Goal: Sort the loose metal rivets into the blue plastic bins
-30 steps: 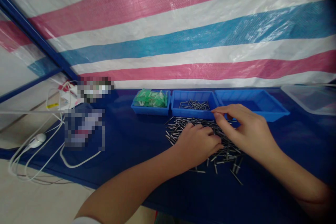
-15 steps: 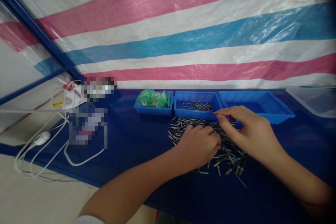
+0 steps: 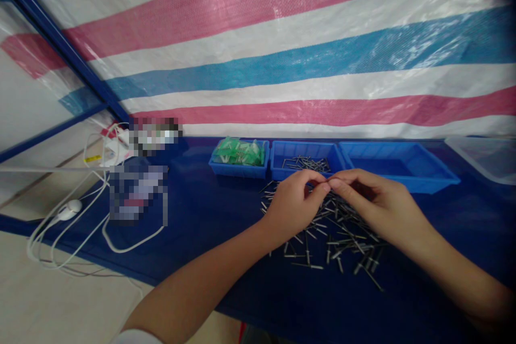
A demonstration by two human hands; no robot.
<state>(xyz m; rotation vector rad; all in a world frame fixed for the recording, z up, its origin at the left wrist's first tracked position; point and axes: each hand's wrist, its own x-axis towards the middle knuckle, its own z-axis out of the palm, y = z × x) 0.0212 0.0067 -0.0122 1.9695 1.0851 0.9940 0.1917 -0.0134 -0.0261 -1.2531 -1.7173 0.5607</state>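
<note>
My left hand point(image 3: 296, 199) and my right hand point(image 3: 374, 199) meet at their fingertips above a loose pile of blind rivets point(image 3: 357, 239). Each hand is closed in a pinch of thumb and forefinger. Whatever lies between the fingertips is too small or hidden to make out. The silvery rivets spread over the dark blue table point(image 3: 193, 209), and my hands cover part of the heap. Just behind my fingers, a blue middle bin point(image 3: 282, 173) contains more rivets point(image 3: 308, 164).
Left of that bin, another blue bin point(image 3: 239, 172) holds green-and-clear plastic packets point(image 3: 237, 151). A wider blue bin point(image 3: 415, 185) stands to its right, and a clear plastic container point(image 3: 479, 156) at far right. White cables point(image 3: 116, 250) trail at left. A striped tarp point(image 3: 282, 75) hangs behind.
My left hand has risen from the rivet pile, where it was curled, to meet my right fingertips in a pinch. My right hand has stayed in nearly the same place.
</note>
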